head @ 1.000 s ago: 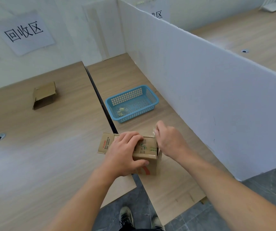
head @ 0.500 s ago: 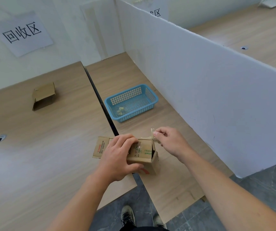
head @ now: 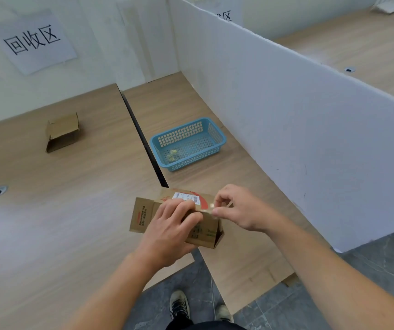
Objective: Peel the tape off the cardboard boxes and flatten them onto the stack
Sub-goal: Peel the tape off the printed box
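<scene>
As the small brown cardboard box (head: 205, 232) turns label-up, left hand (head: 167, 232) grips it, right hand (head: 241, 208) pinches its clear tape (head: 212, 206): peeling proceeds.

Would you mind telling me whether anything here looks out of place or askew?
Only the sign on the back wall: it hangs tilted, its right side higher than its left. Nothing else stands out.

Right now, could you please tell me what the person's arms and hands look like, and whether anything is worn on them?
The left hand and the right hand wear no gloves, and I can see no ring, watch or wristband. The left forearm and the right forearm are bare, with no sleeve as far as the picture's edge; higher up is out of view.
</scene>
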